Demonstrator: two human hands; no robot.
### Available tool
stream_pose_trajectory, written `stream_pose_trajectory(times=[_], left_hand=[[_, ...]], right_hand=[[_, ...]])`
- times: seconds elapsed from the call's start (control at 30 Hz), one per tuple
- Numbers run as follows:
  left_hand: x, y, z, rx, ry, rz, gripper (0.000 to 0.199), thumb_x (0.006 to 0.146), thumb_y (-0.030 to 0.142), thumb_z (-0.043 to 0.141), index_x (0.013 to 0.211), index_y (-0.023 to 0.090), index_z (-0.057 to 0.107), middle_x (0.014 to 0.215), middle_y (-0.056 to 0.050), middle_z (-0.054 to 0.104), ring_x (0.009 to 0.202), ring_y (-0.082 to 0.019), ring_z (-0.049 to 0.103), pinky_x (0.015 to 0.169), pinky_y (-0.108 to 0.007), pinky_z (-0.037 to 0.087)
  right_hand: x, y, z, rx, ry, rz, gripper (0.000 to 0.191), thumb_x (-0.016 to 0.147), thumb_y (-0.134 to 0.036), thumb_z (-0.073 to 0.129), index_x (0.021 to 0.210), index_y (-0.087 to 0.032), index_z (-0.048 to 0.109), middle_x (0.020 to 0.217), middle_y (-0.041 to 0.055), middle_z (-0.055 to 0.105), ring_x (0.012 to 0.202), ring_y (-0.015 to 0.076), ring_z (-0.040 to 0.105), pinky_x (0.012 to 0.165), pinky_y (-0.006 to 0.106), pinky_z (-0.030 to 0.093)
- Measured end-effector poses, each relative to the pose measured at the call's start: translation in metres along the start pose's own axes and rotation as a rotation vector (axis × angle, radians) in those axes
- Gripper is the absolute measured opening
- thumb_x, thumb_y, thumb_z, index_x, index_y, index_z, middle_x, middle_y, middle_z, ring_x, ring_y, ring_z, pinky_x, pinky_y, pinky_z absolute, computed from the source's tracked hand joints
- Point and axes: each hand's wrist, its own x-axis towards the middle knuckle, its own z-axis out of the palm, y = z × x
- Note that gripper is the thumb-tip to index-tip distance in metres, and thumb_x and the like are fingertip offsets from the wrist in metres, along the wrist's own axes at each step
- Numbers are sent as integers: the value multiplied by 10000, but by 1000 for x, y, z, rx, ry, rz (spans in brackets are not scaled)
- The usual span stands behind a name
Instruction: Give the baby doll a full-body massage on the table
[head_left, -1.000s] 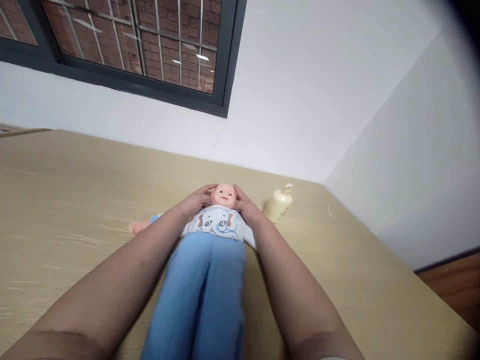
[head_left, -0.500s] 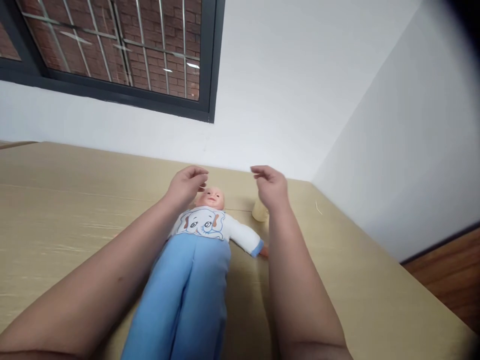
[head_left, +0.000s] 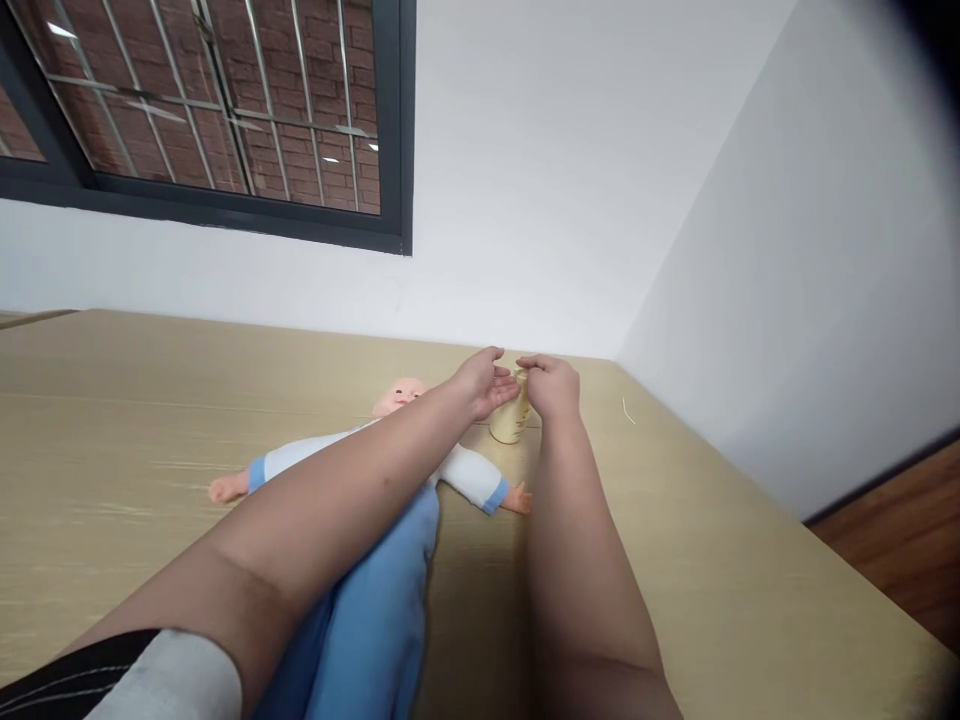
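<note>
A pale yellow bottle [head_left: 508, 424] stands upright on the table, right of the doll's head. My right hand [head_left: 553, 386] has its curled fingers at the bottle's top, which they mostly hide. Beside the bottle's upper part, my left hand [head_left: 486, 386] is open, palm turned up and fingers reaching toward it, holding nothing. The baby doll [head_left: 469, 474] lies on its back in a white top and blue trousers, arms spread. My left forearm crosses above its chest and hides much of its body.
The wooden table [head_left: 675, 500] meets a white wall [head_left: 525, 200] at the back. A thin pale strand [head_left: 628, 411] lies on the right of the tabletop. A barred window [head_left: 225, 110] is at upper left, and a brown wooden surface [head_left: 892, 530] shows beyond the right edge.
My left hand has moved right, from beside the doll's head to the bottle, and turned palm up. My right hand has come to the bottle's top. The view has shifted slightly.
</note>
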Motion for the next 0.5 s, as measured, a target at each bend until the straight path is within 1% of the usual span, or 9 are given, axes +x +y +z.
stream_pose_trajectory(times=[0.13, 0.27, 0.37, 0.43, 0.5], left_hand=[[9, -4, 0, -30, -5, -11, 414, 982, 377, 492, 1209, 32, 534, 1014, -197, 573, 901, -249, 671, 758, -291, 613], [8, -2, -10, -47, -38, -16, 448, 980, 368, 491, 1246, 9, 537, 1014, -213, 596, 925, -268, 686, 765, -305, 623], [-4, 6, -26, -33, -57, -31, 438, 972, 365, 509, 1240, 24, 568, 1004, -217, 627, 927, -280, 698, 745, -317, 630], [-17, 14, -41, -36, -59, -22, 448, 975, 368, 504, 1229, 9, 584, 981, -217, 643, 911, -277, 705, 752, -322, 633], [-32, 22, -59, -57, -54, 11, 474, 975, 374, 498, 1220, -21, 591, 946, -216, 655, 897, -271, 711, 773, -320, 632]], right_hand=[[-2, -5, -1, 2, 7, 17, 431, 671, -160, 487, 945, -250, 808, 1060, 23, 790, 1036, 214, 711, 954, 331, 526], [-3, -9, -1, -14, -5, 27, 419, 675, -158, 486, 925, -254, 808, 1054, 22, 790, 1017, 217, 712, 947, 338, 521], [-2, -10, -3, -30, -10, 38, 419, 694, -163, 478, 935, -256, 808, 1065, 24, 788, 1058, 231, 701, 968, 354, 510], [-1, -12, -5, -68, -25, 38, 402, 709, -168, 485, 932, -253, 809, 1060, 37, 786, 1071, 251, 697, 978, 374, 506], [-1, -20, -7, -114, -34, 18, 377, 737, -186, 506, 960, -241, 805, 1048, 59, 784, 1067, 281, 698, 983, 409, 508]])
